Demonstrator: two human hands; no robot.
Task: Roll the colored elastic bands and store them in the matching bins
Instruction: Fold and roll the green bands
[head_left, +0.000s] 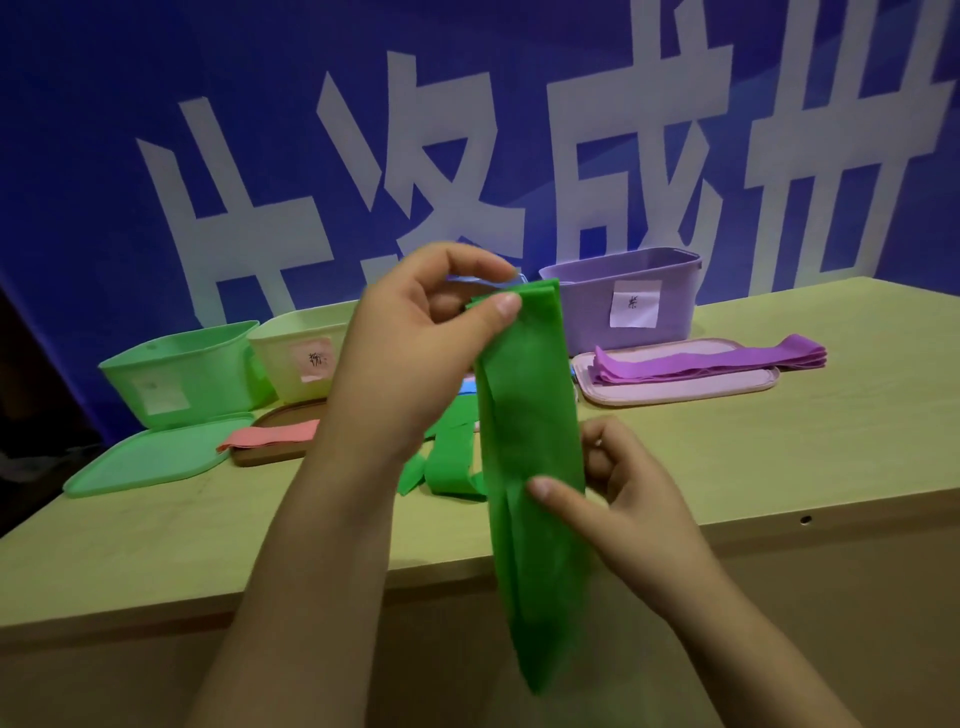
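Left hand (415, 338) holds the upper end of the green band (524, 441) in a closed grip, thumb on the near face and fingers curled behind. Right hand (618, 483) pinches the same band lower down, thumb across the front and fingers folded behind its right edge. The band hangs vertical between the two grips, its tail dropping below the counter (779, 441) edge.

Behind the lower grip, more green bands (447, 462) lie loose on the counter. Left of the upper grip: green bin (182, 374), pale yellow bin (296, 353), contents not visible; a green lid (150, 457) lies flat, a pink band (270, 435) beside it. Right of the upper grip: purple bin (623, 301), and purple bands (711, 361) stacked on a pink lid (675, 389).
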